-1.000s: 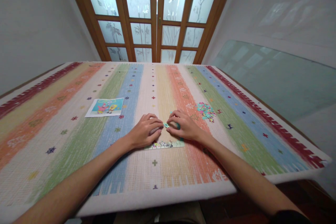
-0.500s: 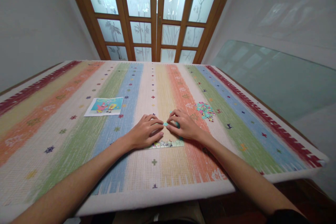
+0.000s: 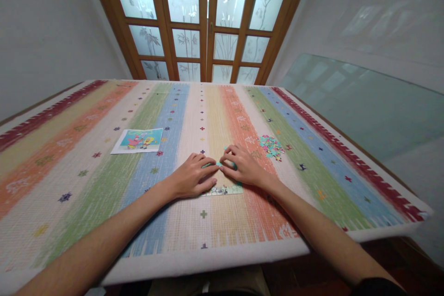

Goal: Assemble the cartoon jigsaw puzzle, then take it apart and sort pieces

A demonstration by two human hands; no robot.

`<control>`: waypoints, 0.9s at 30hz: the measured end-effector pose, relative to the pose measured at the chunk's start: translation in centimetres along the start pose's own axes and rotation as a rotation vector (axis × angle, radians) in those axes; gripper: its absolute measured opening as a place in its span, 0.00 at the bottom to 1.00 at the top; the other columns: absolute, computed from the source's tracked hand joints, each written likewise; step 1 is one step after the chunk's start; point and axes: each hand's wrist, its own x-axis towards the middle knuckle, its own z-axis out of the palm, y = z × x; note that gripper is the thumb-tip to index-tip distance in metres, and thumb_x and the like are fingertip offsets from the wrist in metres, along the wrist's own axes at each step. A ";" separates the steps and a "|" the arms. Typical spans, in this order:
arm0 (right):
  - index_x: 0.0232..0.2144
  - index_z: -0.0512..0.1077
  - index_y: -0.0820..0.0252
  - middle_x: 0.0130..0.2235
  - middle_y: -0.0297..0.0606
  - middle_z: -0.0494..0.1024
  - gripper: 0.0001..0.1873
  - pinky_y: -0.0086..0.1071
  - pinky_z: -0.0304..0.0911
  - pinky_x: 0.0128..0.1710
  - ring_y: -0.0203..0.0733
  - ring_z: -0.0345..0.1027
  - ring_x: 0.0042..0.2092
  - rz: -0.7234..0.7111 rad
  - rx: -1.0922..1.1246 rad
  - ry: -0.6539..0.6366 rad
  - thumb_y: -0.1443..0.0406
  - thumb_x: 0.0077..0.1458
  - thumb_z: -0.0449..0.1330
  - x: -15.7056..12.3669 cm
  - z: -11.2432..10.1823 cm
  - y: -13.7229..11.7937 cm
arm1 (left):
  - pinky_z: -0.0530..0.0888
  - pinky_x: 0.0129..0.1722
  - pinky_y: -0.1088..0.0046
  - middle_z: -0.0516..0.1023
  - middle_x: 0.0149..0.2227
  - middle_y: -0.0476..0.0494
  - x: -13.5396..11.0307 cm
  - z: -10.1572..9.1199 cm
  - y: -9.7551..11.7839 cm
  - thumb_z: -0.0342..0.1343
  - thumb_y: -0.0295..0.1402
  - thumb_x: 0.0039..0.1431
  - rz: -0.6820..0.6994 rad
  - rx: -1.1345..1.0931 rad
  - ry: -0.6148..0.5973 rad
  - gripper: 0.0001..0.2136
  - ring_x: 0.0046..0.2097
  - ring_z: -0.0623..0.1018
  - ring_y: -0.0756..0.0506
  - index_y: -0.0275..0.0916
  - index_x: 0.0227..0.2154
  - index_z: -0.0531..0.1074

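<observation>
My left hand (image 3: 194, 175) and my right hand (image 3: 243, 166) meet fingertip to fingertip near the table's front. Between them shows a small teal jigsaw puzzle piece (image 3: 218, 163), pinched by the fingers of both hands; its outline is mostly hidden. More teal shows under my right hand's curled fingers. Just below the hands lies a joined strip of jigsaw puzzle (image 3: 227, 190) with a pale, patterned edge, its left part covered by my left hand. Beyond my right hand sits a loose heap of teal and pink puzzle pieces (image 3: 271, 147).
A printed cartoon picture (image 3: 141, 141) lies flat at the left. The striped tablecloth (image 3: 104, 185) covers the table out to its white front edge. At the far side stand wooden doors (image 3: 208, 27) with frosted panes, and a glass panel (image 3: 364, 97) leans by the right wall.
My left hand has shifted slightly, with its fingertips a little further right. The right hand stays almost where it was, and the heap and picture have not moved.
</observation>
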 end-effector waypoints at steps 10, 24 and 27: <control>0.42 0.79 0.56 0.43 0.46 0.75 0.09 0.47 0.64 0.50 0.52 0.67 0.48 0.089 0.017 0.050 0.65 0.62 0.60 -0.1 -0.7 1.8 | 0.65 0.51 0.52 0.75 0.61 0.40 0.0 -0.5 0.2 0.44 0.46 0.73 0.007 0.018 -0.083 0.21 0.51 0.72 0.36 0.40 0.57 0.72; 0.35 0.73 0.56 0.40 0.42 0.75 0.01 0.42 0.64 0.47 0.47 0.68 0.45 0.151 0.206 0.003 0.65 0.60 0.62 0.0 -1.0 1.9 | 0.64 0.53 0.51 0.74 0.61 0.39 -0.1 -0.8 0.2 0.46 0.49 0.71 0.003 -0.028 -0.089 0.24 0.53 0.71 0.35 0.41 0.60 0.71; 0.34 0.74 0.57 0.34 0.38 0.76 0.03 0.38 0.64 0.39 0.43 0.67 0.36 0.229 0.329 -0.022 0.65 0.61 0.61 0.1 -1.2 1.4 | 0.64 0.52 0.51 0.74 0.61 0.39 -0.1 -0.8 0.2 0.45 0.49 0.71 0.004 -0.020 -0.097 0.24 0.52 0.71 0.35 0.40 0.60 0.71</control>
